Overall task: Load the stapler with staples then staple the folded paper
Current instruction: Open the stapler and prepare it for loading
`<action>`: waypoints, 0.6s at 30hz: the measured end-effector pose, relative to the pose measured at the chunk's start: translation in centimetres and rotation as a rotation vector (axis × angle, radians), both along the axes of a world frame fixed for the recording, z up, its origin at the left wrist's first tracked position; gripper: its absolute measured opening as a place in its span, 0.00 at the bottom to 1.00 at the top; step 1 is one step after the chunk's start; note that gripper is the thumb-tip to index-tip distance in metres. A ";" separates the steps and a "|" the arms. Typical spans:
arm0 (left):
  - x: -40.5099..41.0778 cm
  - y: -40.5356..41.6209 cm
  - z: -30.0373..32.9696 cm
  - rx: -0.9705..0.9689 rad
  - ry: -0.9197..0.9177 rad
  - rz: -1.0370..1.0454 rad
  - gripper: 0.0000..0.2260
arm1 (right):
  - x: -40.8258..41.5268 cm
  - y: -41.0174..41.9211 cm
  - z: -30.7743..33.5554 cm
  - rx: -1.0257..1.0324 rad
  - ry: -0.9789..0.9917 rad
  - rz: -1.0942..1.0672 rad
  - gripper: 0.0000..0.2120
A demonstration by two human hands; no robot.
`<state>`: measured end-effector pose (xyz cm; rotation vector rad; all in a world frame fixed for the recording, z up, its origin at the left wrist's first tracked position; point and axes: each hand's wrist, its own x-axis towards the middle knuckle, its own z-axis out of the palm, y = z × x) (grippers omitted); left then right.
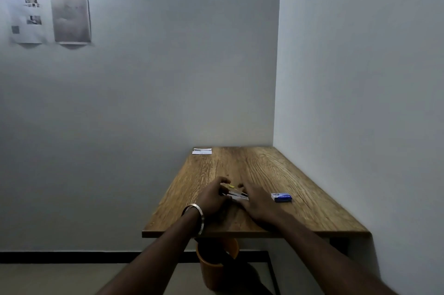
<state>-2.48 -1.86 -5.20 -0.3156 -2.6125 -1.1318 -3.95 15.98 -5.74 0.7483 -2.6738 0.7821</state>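
Stapler sits on table between both hands, near the front edge, seemingly hinged open; small and partly hidden, so loaded or not is unclear. Risks: staple strip jams or scatters if pushed in crooked; stapler skids if one hand lets go. Left hand curls round its left end, holding it. Right hand lies over the right end, fingers fairly straight; grip there can't be told. Box just right of right hand, paper well apart at far-left corner
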 end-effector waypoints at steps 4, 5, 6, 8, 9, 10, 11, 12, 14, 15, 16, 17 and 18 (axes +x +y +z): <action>0.1 -0.2 -0.3 -0.011 0.036 0.015 0.20 | 0.0 -1.2 0.1 -0.033 0.026 0.001 0.12; 0.1 -0.3 -0.3 -0.005 0.035 0.018 0.19 | 0.0 -1.4 0.1 -0.043 0.026 -0.006 0.11; 0.1 -0.3 -0.3 0.007 0.034 0.021 0.18 | 0.0 -1.6 0.1 -0.053 0.025 -0.013 0.10; -0.1 -0.4 -0.3 0.027 0.037 0.019 0.14 | 0.0 -1.7 0.1 -0.079 0.020 -0.025 0.08; -0.2 -0.3 -0.3 0.029 0.040 0.013 0.12 | 0.0 -1.7 0.1 -0.094 0.016 -0.031 0.07; -0.3 -0.3 -0.3 0.032 0.043 0.008 0.10 | -0.1 -1.7 0.1 -0.108 0.012 -0.033 0.06; -0.3 -0.2 -0.3 0.041 0.046 0.004 0.09 | -0.1 -1.7 0.1 -0.121 0.006 -0.032 0.06; -0.2 -0.2 -0.2 0.060 0.047 -0.004 0.10 | -0.1 -1.7 0.1 -0.137 -0.001 -0.031 0.07; -0.1 -0.3 -0.2 0.112 0.042 -0.024 0.13 | -0.1 -1.9 0.1 -0.198 -0.023 -0.034 0.07; 0.0 -0.3 -0.3 0.139 0.043 -0.025 0.15 | -0.1 -2.1 0.2 -0.235 -0.034 -0.041 0.07; 0.0 -0.3 -0.2 0.176 0.042 -0.018 0.17 | -0.2 -2.2 0.3 -0.273 -0.047 -0.046 0.06; 0.1 -0.4 -0.2 0.231 0.034 -0.012 0.18 | -0.2 -2.4 0.4 -0.319 -0.073 -0.044 0.05; 0.2 -0.5 -0.1 0.302 0.012 -0.014 0.19 | -0.1 -2.6 0.5 -0.378 -0.113 -0.032 0.04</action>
